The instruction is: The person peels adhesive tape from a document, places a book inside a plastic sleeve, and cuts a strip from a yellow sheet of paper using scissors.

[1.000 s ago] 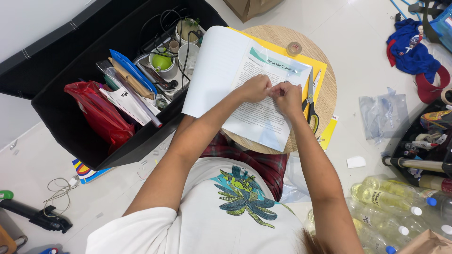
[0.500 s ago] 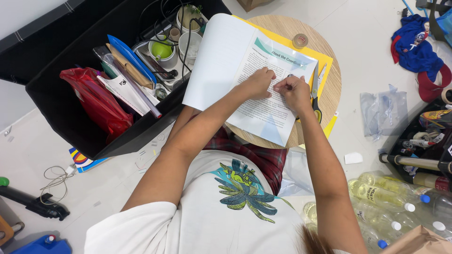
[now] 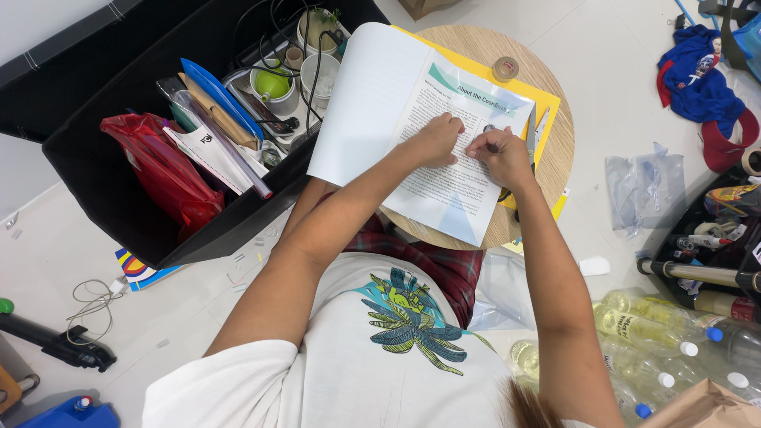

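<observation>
An open booklet (image 3: 412, 119) is spread on a round wooden table (image 3: 559, 135). Its printed right page is pressed by the left hand (image 3: 434, 141), fingers curled, and by the right hand (image 3: 498, 154), pinched closed. A tape roll (image 3: 505, 69) lies nearby.

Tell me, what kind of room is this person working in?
Probably a cluttered home room or storeroom: a small round wooden table on a white floor, a black bin crammed with oddments, and empty plastic bottles piled nearby.

Packages on the floor, right side.
Clear plastic bags (image 3: 640, 184) lie flat beside the bench; yellow-labelled clear bottles (image 3: 650, 349) cluster at lower right.
</observation>
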